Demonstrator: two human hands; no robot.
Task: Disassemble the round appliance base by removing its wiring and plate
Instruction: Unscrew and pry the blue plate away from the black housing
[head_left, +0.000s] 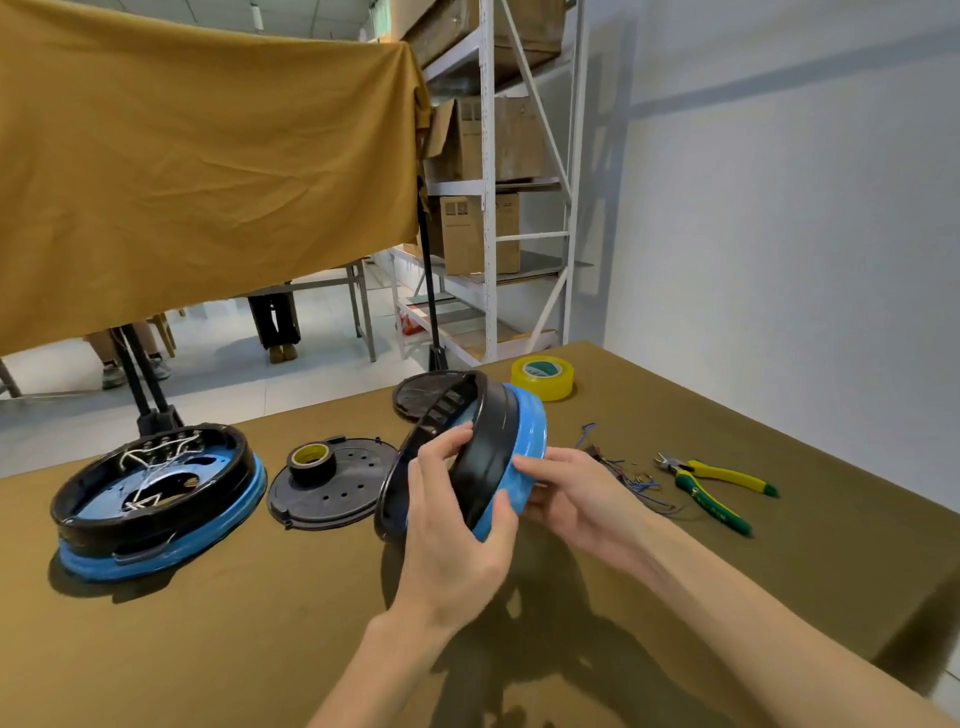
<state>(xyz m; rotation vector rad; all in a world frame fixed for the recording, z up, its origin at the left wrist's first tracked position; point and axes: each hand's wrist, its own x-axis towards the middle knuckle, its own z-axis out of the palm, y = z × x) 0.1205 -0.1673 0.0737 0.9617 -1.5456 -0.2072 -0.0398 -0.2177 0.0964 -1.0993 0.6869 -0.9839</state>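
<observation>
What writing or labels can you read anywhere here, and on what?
No text is legible.
Yellow tape roll: green and white label on top, too blurred to read.
Pliers: lettering on the near green handle, too small to read.
Cardboard boxes on the shelf: printed marks, unreadable.

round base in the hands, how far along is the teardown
Done: loose wires lie by the cutters, and a black plate sits on the table. In hand: both hands hold the tilted base. Left: the second base still holds white wiring.
</observation>
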